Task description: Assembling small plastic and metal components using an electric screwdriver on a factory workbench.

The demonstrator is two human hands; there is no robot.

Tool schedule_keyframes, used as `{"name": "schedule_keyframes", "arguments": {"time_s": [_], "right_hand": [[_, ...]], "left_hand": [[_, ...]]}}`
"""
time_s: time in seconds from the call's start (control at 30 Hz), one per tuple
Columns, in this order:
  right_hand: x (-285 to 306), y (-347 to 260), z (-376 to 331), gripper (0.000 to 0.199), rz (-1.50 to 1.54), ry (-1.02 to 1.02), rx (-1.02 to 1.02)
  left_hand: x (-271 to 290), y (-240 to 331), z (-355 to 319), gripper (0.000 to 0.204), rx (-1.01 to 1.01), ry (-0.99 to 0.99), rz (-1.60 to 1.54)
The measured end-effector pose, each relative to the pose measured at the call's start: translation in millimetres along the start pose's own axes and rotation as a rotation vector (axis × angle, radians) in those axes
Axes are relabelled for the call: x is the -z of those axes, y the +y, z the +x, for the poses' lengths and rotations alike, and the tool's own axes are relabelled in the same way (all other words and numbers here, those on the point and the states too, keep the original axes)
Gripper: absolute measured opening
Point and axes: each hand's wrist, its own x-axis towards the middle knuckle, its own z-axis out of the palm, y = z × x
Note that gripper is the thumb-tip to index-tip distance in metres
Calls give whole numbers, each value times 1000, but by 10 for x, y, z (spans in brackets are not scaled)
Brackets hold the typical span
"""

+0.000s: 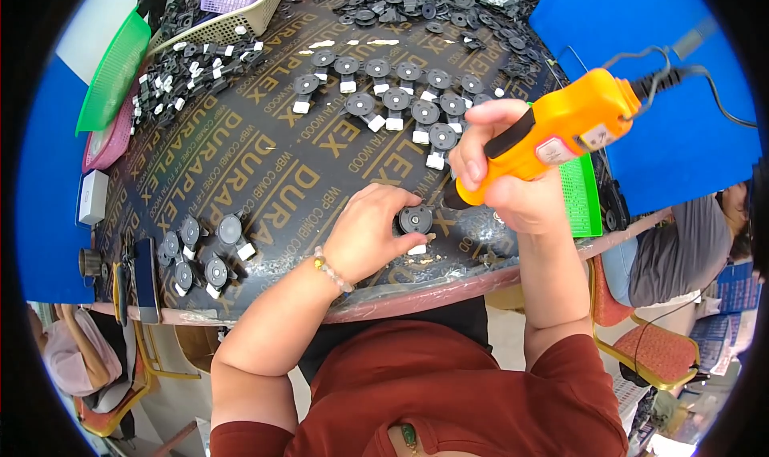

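My left hand (362, 231) pinches a round black plastic part (416, 217) with a white end piece between thumb and fingers, holding it on the table near the front edge. My right hand (525, 197) is wrapped round an orange corded electric screwdriver (581, 108). Its dark nose points down and left, just to the right of the pinched part; whether the bit touches anything is hidden. Beyond my hands, several similar black parts with white ends (396, 100) stand in loose rows. Another small group (215, 271) lies at the left.
Heaps of loose black pieces (376, 4) cover the far side, with black-and-white ones (192, 72) at far left. Baskets in beige (228, 31) and green (118, 72) stand there. A green tray (591, 197) is at right, below the screwdriver's cord (717, 100). A phone (146, 281) lies near left.
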Motion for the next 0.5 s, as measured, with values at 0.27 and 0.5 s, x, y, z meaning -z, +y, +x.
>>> {"name": "schedule_keyframes", "arguments": {"time_s": [0.27,0.5], "right_hand": [[-174,43,-9,45,-138,87,75],[-172,233,-50,35,-51,202,133]], "left_hand": [[8,-5,0,42,4,8,13],[-5,-23,14,45,-35,31,31]]}}
